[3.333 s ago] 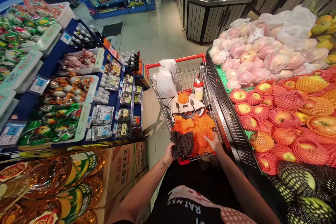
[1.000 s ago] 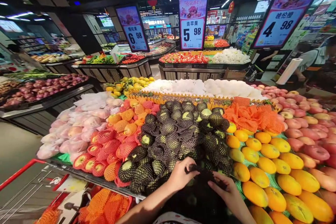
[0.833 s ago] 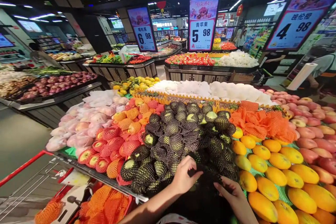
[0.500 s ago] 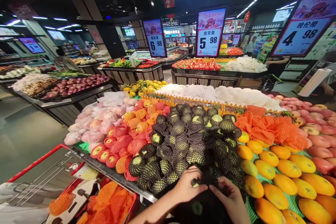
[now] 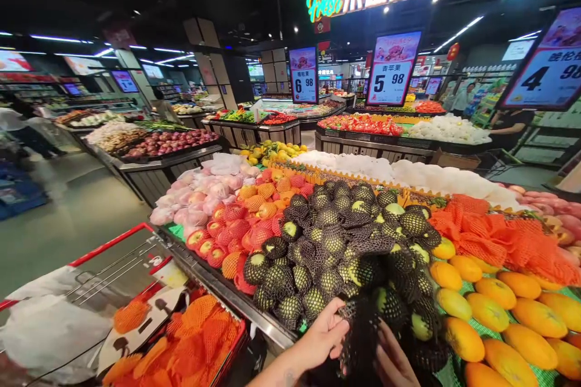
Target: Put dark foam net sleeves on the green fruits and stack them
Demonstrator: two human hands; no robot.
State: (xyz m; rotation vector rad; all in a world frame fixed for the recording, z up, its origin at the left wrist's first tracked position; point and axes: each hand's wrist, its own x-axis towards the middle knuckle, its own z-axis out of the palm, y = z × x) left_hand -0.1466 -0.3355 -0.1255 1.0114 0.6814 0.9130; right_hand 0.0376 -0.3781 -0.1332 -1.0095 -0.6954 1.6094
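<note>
I see a big fruit worktop (image 5: pixel 254 308) in front of me, piled with fruit. My two arms reach in from the bottom edge. My left hand (image 5: pixel 323 334) is bent at the wrist, and its grip pinches the edge of a black net (image 5: pixel 361 338) with thumb and fingers pressed together. My right hand (image 5: pixel 394 363) is under the net, palm up, fingers partly hidden, so I cannot tell how its grip is set. The net hangs between both hands, at the near edge of the pile of green fruit (image 5: pixel 336 248) in black nets. I cannot count them; there are too many. Oranges (image 5: pixel 490 314) lie to the right, red apples (image 5: pixel 227 236) to the left. One red cart (image 5: pixel 113 314) stands at the left, full of orange nets (image 5: pixel 190 338). Three price signs (image 5: pixel 391 66) hang behind.
</note>
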